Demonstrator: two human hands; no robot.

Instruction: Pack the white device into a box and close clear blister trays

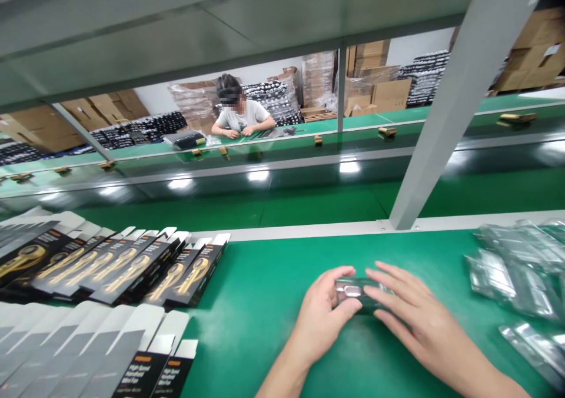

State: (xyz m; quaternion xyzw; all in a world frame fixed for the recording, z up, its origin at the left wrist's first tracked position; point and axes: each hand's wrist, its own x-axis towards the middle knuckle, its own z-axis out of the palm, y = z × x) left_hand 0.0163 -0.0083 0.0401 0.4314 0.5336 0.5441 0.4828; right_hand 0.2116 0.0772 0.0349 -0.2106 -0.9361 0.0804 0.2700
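A small clear plastic blister tray [352,291] is between my hands, low over the green worktop. My left hand [321,311] is closed round the tray's left end, with thumb in front and fingers behind. The fingers of my right hand [412,307] are stretched out and apart, reaching over the tray's right end. Some fingertips overlap it; whether they press on it I cannot tell. To the right lies a pile of similar clear plastic trays [514,274]. At left stand rows of black printed mini fan boxes [128,268] with white flaps raised.
A grey slanted post [441,109] rises from the worktop's back rail [300,229]. Beyond it, a conveyor belt [286,177] carries spaced gold-coloured items [387,131]. A co-worker [245,115] sits across the line. Cardboard boxes [391,96] and stacked goods stand behind; a shelf [220,27] hangs overhead.
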